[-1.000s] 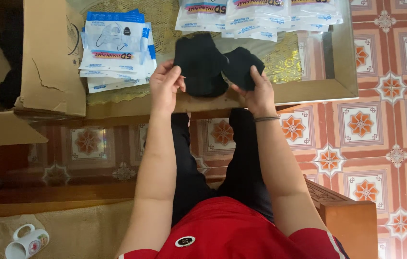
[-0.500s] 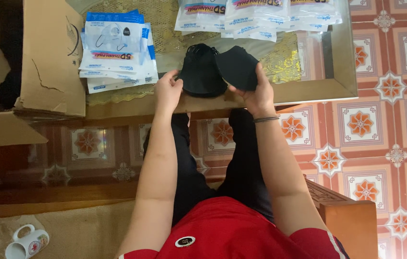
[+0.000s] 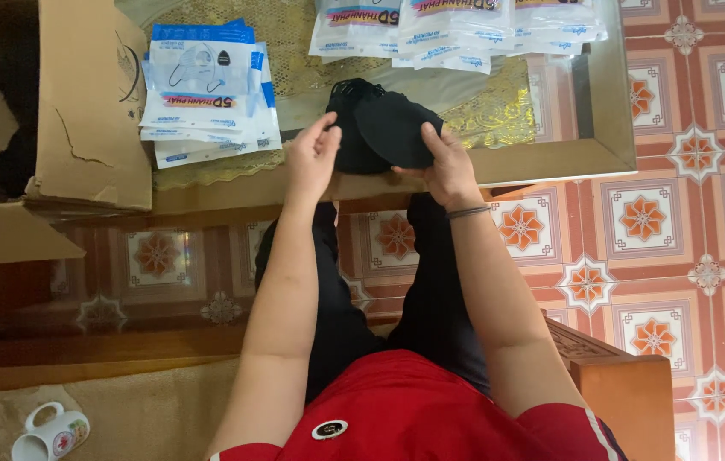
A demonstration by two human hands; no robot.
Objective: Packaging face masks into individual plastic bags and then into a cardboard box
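The person is sitting at the edge of a low glass-topped table (image 3: pixel 602 128), holding a bundle of black face masks (image 3: pixel 380 128) between both hands just above the table's near edge. The left hand (image 3: pixel 313 158) is gripping the left side of the bundle, fingers curled over the top and thumb pressing in from the side. The right hand (image 3: pixel 446 171) is holding the right side, with its thumb lying across the front mask and its fingers tucked behind; a thin dark band is sitting on that wrist. The front mask is showing as a dark oval, overlapping the rest of the bundle behind it.

To the left of the bundle, a stack of blue-and-white packets (image 3: pixel 207 94) is lying on the table, well apart from the hands. A second row of similar packets (image 3: pixel 456 30) is lying along the far side. A torn cardboard box (image 3: pixel 89 102) is standing at the left end. A white mug (image 3: pixel 46 435) is lying on its side near the lower left corner.
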